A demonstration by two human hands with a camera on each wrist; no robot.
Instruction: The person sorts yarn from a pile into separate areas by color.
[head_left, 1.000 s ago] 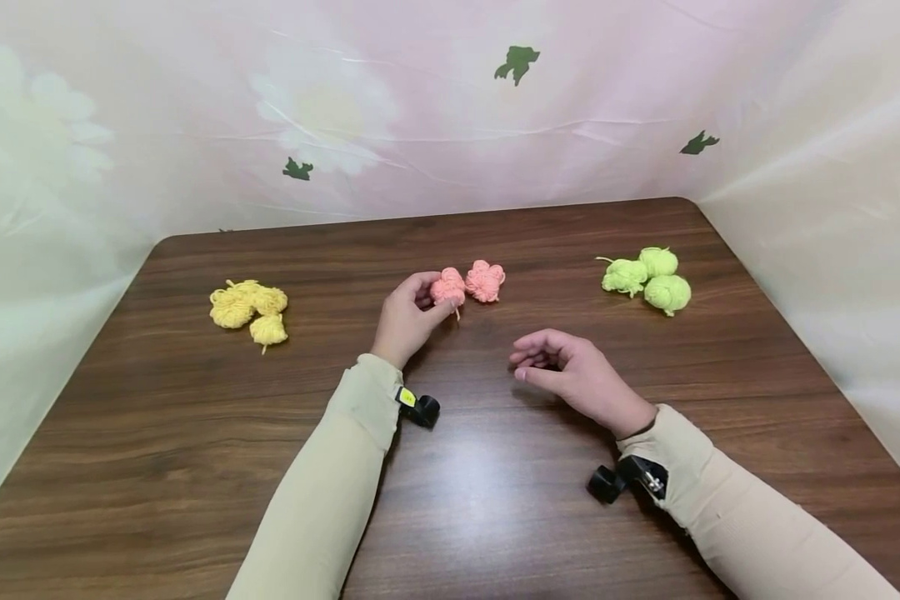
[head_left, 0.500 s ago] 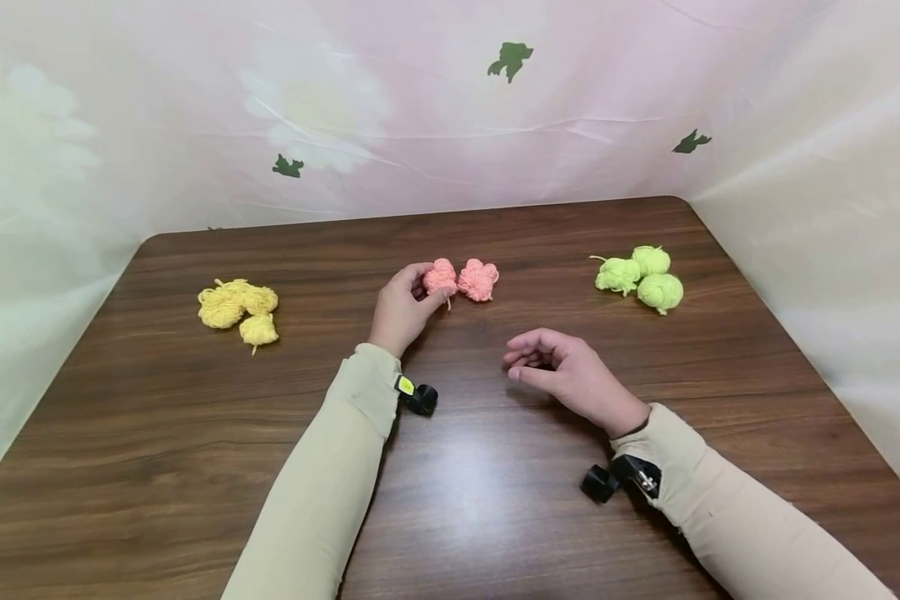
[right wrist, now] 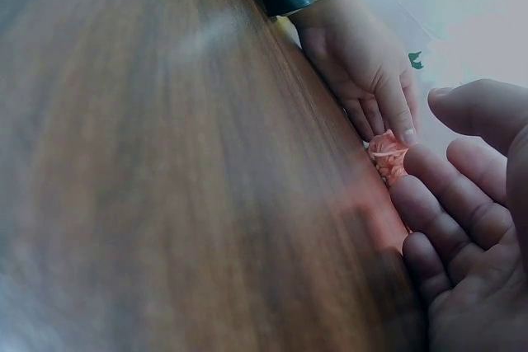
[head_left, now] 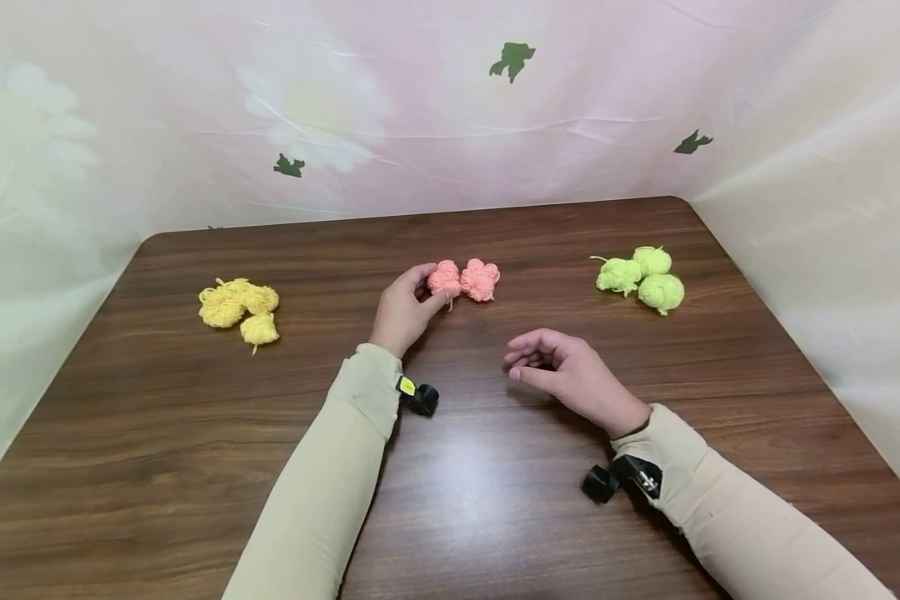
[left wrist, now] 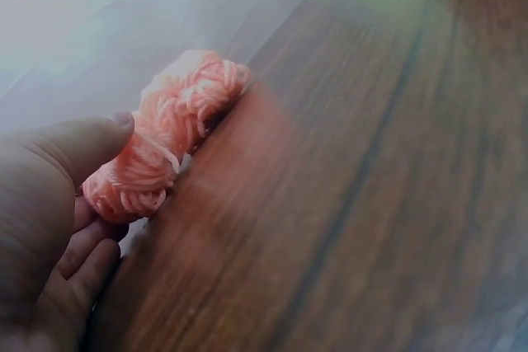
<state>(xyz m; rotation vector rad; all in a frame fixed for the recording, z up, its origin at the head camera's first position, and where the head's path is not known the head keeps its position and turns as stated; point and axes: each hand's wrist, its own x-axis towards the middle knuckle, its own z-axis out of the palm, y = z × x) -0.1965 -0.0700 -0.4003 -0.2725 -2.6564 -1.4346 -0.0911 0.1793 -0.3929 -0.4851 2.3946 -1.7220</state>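
My left hand pinches a small pink yarn ball between thumb and fingers at the far middle of the table. Close against its right side lies a second pink yarn ball. In the left wrist view the thumb lies along the near end of the pink yarn, and the fingers go under and behind it. My right hand, fingers loosely bent and holding nothing, hovers or rests low over the table nearer to me; contact cannot be told. The right wrist view shows its palm side, with pink yarn beyond the fingertips.
Yellow yarn balls lie grouped on the left of the dark wooden table. Three light green yarn balls sit together on the right. A floral cloth hangs behind the table's back edge and along its sides.
The head view has shifted slightly. Both hands and the yarn balls keep nearly the same places on the table, and the left hand still pinches the same pink yarn ball.
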